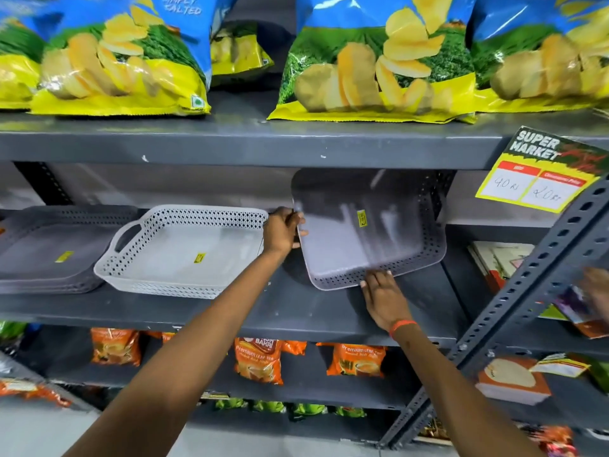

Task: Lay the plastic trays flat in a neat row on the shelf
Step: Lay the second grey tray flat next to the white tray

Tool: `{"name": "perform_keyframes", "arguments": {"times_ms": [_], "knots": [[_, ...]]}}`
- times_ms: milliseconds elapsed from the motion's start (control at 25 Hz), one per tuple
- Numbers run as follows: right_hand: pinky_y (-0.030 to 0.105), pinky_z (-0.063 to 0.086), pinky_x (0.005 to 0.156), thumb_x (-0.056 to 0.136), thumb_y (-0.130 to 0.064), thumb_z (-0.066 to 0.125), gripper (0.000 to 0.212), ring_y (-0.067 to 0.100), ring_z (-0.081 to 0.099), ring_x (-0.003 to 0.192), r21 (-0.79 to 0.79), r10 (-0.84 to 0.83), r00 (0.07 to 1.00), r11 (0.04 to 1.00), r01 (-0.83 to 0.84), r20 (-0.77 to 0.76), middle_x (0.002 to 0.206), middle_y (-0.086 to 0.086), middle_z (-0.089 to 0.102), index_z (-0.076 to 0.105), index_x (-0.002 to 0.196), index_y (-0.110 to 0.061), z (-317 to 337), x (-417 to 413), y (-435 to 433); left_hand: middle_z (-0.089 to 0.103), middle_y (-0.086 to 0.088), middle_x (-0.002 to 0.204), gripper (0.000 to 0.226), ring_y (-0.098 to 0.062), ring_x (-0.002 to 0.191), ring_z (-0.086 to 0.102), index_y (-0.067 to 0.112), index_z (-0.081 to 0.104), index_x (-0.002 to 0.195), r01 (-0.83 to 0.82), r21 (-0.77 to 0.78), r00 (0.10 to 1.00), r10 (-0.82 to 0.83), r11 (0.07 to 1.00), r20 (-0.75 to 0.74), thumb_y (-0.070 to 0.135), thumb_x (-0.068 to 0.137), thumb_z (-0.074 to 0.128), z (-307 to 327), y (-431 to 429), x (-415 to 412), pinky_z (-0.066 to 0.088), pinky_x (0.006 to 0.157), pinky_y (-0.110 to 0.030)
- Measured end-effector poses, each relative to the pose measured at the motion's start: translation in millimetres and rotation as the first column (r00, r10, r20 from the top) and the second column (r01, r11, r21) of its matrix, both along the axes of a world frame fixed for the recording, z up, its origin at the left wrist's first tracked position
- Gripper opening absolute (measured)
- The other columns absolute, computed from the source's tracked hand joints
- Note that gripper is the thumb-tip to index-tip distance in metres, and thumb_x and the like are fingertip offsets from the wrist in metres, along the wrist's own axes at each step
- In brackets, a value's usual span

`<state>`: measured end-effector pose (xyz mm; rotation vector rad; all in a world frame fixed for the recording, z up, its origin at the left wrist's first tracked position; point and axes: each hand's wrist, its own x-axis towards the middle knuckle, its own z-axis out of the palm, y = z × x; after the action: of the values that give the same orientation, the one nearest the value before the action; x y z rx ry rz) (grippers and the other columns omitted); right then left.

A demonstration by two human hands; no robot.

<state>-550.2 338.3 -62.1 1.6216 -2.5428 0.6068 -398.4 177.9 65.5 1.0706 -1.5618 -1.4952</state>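
A grey plastic tray (369, 225) stands tilted on its edge at the right of the dark shelf (313, 311), its base facing me. My left hand (283, 230) grips its left rim. My right hand (382, 295) holds its lower edge with fingers under the perforated rim. A white perforated tray (184, 249) lies flat to the left, close beside my left hand. Further left, a stack of dark grey trays (49, 252) lies flat.
The shelf above carries big crisp bags (372, 57). A price sign (540, 169) hangs at the upper right. A slotted metal upright (527, 291) slants across the right side. Orange tea packs (258, 361) fill the shelf below. Another person's hand (596, 285) shows at the far right.
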Motion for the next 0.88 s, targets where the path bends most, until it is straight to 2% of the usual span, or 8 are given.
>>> {"name": "perform_keyframes", "arguments": {"times_ms": [120, 200, 280, 360, 520, 680, 800, 880], "knots": [[0.037, 0.021, 0.107, 0.089, -0.028, 0.024, 0.051, 0.038, 0.061, 0.102, -0.019, 0.048, 0.995, 0.999, -0.05, -0.09, 0.105, 0.022, 0.067, 0.061, 0.104, 0.002, 5.5, -10.6, -6.6, 0.067, -0.021, 0.086, 0.017, -0.023, 0.076, 0.063, 0.014, 0.061, 0.072, -0.04, -0.281, 0.958, 0.117, 0.959, 0.261, 0.002, 0.081, 0.054, -17.1, -21.1, -9.0, 0.055, 0.069, -0.047], [0.038, 0.023, 0.111, 0.09, -0.03, 0.022, 0.05, 0.037, 0.058, 0.103, -0.033, 0.069, 0.995, 0.997, -0.072, -0.076, 0.104, 0.019, 0.065, 0.06, 0.104, -0.002, 15.0, -16.7, -13.2, 0.066, -0.03, 0.105, 0.019, -0.037, 0.097, 0.063, -0.002, 0.063, 0.1, 0.041, -0.409, 0.861, 0.175, 0.912, 0.477, 0.0, 0.083, 0.054, -30.0, -18.6, -10.3, 0.05, 0.079, -0.045], [0.044, 0.027, 0.113, 0.093, -0.029, 0.026, 0.044, 0.037, 0.056, 0.105, -0.014, 0.091, 0.993, 0.996, -0.092, -0.081, 0.106, 0.019, 0.063, 0.058, 0.109, -0.002, 21.0, -21.0, -19.0, 0.048, -0.03, 0.133, 0.036, -0.041, 0.123, 0.047, -0.004, 0.05, 0.123, 0.174, -0.442, 0.76, 0.165, 0.88, 0.629, 0.005, 0.089, 0.053, -37.9, -5.2, -10.3, 0.041, 0.1, -0.043], [0.047, 0.031, 0.112, 0.094, -0.022, 0.034, 0.038, 0.04, 0.055, 0.106, -0.013, 0.116, 0.989, 0.993, -0.118, -0.089, 0.108, 0.022, 0.063, 0.056, 0.113, 0.002, 23.7, -23.7, -25.0, 0.024, -0.026, 0.152, 0.04, -0.038, 0.141, 0.021, 0.001, 0.051, 0.127, 0.406, -0.468, 0.645, 0.117, 0.785, 0.755, 0.021, 0.092, 0.053, -45.6, 9.6, -11.5, 0.022, 0.117, -0.045], [0.049, 0.046, 0.098, 0.086, -0.029, 0.026, 0.051, 0.039, 0.064, 0.09, -0.044, 0.145, 0.975, 0.987, -0.155, -0.165, 0.095, 0.021, 0.07, 0.063, 0.103, 0.001, 32.3, -30.5, -29.8, 0.056, -0.016, 0.135, 0.032, -0.028, 0.13, 0.045, 0.015, 0.06, 0.122, 0.684, -0.37, 0.499, -0.034, 0.628, 0.866, 0.027, 0.094, 0.051, -51.3, 32.9, -3.2, 0.02, 0.118, -0.038], [0.036, 0.052, 0.085, 0.084, -0.031, 0.032, 0.044, 0.032, 0.066, 0.076, -0.063, 0.135, 0.966, 0.986, -0.153, -0.22, 0.081, 0.012, 0.074, 0.068, 0.087, -0.008, 33.6, -19.3, -15.9, 0.065, -0.012, 0.125, 0.031, -0.028, 0.122, 0.053, 0.016, 0.057, 0.125, 0.714, -0.345, 0.505, -0.105, 0.609, 0.857, 0.02, 0.096, 0.049, -55.0, 25.4, 28.2, 0.03, 0.115, -0.041], [0.034, 0.04, 0.091, 0.084, -0.017, 0.045, 0.023, 0.031, 0.066, 0.075, -0.095, 0.111, 0.96, 0.986, -0.139, -0.257, 0.078, 0.009, 0.072, 0.067, 0.088, -0.01, 24.5, 13.7, -6.1, 0.066, -0.011, 0.124, 0.031, -0.028, 0.12, 0.055, 0.015, 0.059, 0.123, 0.727, -0.391, 0.521, -0.084, 0.564, 0.849, 0.021, 0.093, 0.053, -59.9, 16.1, 56.1, 0.029, 0.116, -0.045], [0.036, 0.047, 0.094, 0.075, -0.004, 0.065, 0.016, 0.029, 0.067, 0.076, -0.112, 0.095, 0.957, 0.985, -0.129, -0.273, 0.078, 0.007, 0.073, 0.067, 0.09, -0.01, 21.1, 33.5, -3.4, 0.067, -0.011, 0.122, 0.03, -0.025, 0.118, 0.057, 0.011, 0.061, 0.12, 0.737, -0.415, 0.515, -0.045, 0.534, 0.856, 0.021, 0.093, 0.055, -61.6, 14.6, 70.9, 0.024, 0.119, -0.041]]}}
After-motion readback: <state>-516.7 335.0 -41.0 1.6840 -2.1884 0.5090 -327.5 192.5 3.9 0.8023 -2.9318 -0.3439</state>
